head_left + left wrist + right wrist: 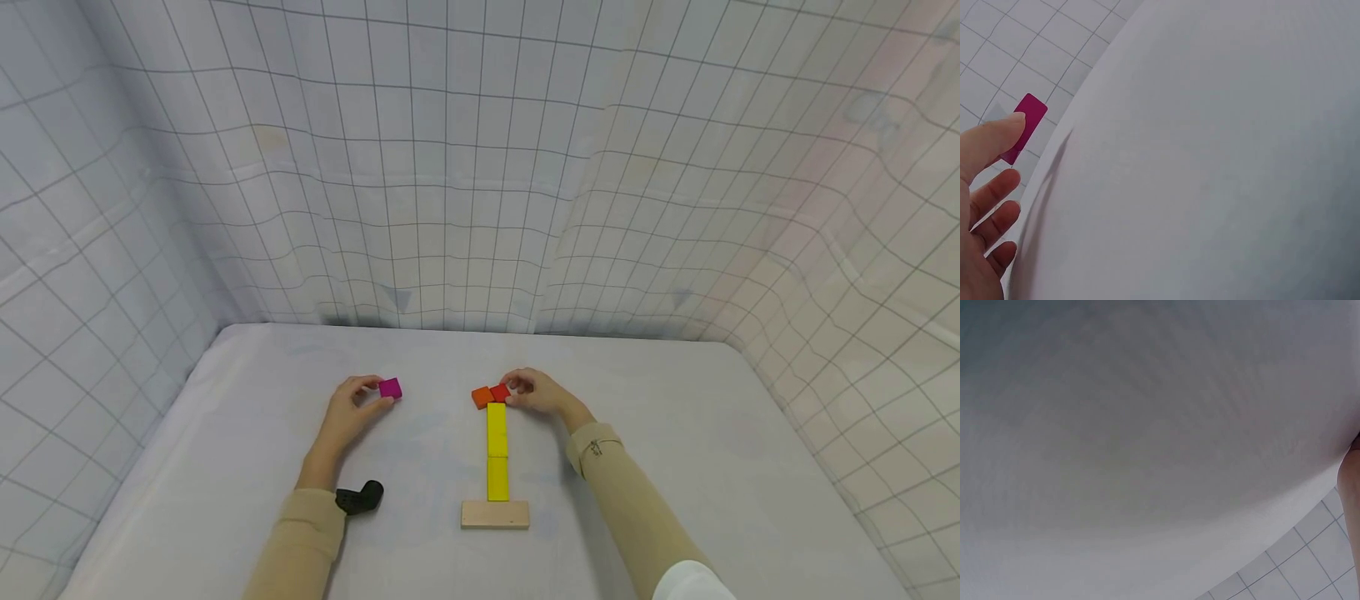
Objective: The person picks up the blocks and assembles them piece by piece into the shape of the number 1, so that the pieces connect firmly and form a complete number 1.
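Observation:
My left hand (348, 412) pinches a magenta block (390, 388) between thumb and fingers, left of the other blocks. The left wrist view shows the thumb on the face of this magenta block (1030, 115), with the other fingers curved below. At the far end of a row of blocks, my right hand (542, 392) pinches a red block (499, 392). An orange block (482, 397) sits tilted against its left side. Two yellow blocks (497, 429) lie end to end below them, down to a crosswise plain wooden block (495, 515). The right wrist view catches only a sliver of skin.
A white cloth covers the table (660, 400). Gridded white curtains (487, 208) hang behind it and at both sides. A black camera piece (362, 497) juts from the left wrist over the table.

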Demonstrator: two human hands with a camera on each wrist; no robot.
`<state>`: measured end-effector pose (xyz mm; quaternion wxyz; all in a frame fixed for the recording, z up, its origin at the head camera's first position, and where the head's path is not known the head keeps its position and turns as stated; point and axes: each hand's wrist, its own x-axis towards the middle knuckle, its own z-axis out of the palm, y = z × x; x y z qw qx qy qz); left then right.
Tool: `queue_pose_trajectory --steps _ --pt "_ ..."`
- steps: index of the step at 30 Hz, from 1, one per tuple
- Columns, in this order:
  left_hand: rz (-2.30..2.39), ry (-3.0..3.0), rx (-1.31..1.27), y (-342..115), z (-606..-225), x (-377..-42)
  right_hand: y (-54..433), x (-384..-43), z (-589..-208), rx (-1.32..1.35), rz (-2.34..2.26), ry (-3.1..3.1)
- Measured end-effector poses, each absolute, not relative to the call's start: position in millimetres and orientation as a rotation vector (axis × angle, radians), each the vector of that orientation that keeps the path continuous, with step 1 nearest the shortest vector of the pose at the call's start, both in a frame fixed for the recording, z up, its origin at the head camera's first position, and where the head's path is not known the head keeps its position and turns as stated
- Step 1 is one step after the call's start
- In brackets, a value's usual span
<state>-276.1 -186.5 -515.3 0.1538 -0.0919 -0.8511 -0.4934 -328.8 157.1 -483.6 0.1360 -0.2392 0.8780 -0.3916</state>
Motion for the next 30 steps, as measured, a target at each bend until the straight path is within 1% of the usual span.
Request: queue_pose_trajectory --steps 2,6,9,11,20,30 --pt "-1.422 -2.43 -0.267 -183 -515 -276 155 -323 -474 -0.706 -1.144 2.528" --pt "-1.422 -2.426 -0.265 -175 -515 -277 154 -321 -471 -0.743 -1.159 2.509" --pt "-1.433 -2.432 -0.266 -169 -515 -277 158 -331 -487 -0.755 -1.161 2.528" --pt "-1.441 -2.438 -0.269 -165 -515 -277 159 -333 -490 -0.755 -1.155 2.544" --pt "-1.456 -2.472 -0.293 -144 -513 -276 159 -333 -489 -0.679 -1.127 2.558" --pt "-1.462 -2.457 -0.321 -126 -514 -275 158 -332 -489 -0.694 -1.154 2.54"
